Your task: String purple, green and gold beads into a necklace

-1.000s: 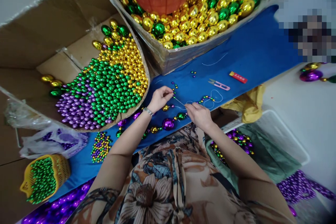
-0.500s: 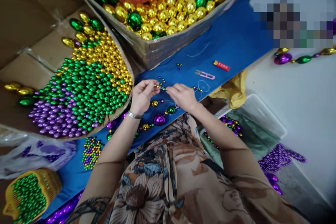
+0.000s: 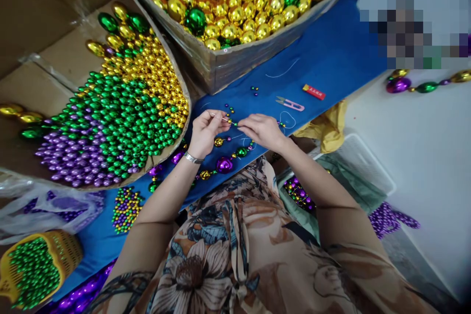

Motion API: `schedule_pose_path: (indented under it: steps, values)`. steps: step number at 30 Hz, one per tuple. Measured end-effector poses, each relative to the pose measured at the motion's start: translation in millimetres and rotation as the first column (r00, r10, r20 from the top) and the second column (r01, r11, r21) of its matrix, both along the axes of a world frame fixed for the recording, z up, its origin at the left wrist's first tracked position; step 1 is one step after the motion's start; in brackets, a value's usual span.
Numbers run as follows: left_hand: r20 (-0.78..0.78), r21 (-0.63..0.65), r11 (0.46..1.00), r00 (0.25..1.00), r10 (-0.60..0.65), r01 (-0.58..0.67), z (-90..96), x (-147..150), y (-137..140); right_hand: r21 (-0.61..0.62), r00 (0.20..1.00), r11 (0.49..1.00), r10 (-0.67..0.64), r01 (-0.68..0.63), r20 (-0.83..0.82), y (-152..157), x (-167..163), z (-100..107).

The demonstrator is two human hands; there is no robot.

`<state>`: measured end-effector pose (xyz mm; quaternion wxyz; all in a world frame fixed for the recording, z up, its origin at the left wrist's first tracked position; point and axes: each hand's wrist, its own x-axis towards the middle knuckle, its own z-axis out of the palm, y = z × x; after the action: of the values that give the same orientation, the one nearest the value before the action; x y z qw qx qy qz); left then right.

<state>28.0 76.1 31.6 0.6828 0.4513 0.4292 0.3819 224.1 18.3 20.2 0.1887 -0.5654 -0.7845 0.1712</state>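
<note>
My left hand (image 3: 206, 130), wearing a metal watch band (image 3: 193, 158), is closed in a pinch on a thin pale needle (image 3: 219, 116). A small gold bead (image 3: 230, 121) and a small green bead (image 3: 236, 124) are lined up at its end, between my hands. Fingers of my right hand (image 3: 259, 129) are pressed together at the green bead, with their tips partly hidden. Several loose small beads (image 3: 230, 109) lie just beyond. Nearer my body runs a beaded strand with a large purple bead (image 3: 224, 164).
Pink thread snips (image 3: 290, 103) and a red packet (image 3: 314, 91) lie on the blue cloth (image 3: 331, 44). Cardboard boxes of gold, green and purple beads (image 3: 125, 117) stand left and ahead. A yellow basket (image 3: 69, 255) holds green beads. Another person, blurred, is at the upper right.
My hands still meet over the cloth, and the fingertips have drifted slightly apart, showing the gold and green beads more plainly. The whole view has shifted a little.
</note>
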Motion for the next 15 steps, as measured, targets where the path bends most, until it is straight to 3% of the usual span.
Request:
schedule_pose_path:
  steps: [7, 15]
  values:
    - [0.017, -0.069, 0.998, 1.0, 0.005, -0.004, -6.6, 1.5, -1.4, -0.003, 1.0, 1.0, -0.003, 0.003, -0.012, -1.4, -0.1, 0.8]
    - [0.105, -0.255, 0.964, 0.993, -0.049, 0.074, -11.0, 4.9, -14.1, -0.004, 0.999, 0.999, -0.041, 0.041, 0.007, -11.5, -8.8, -1.3]
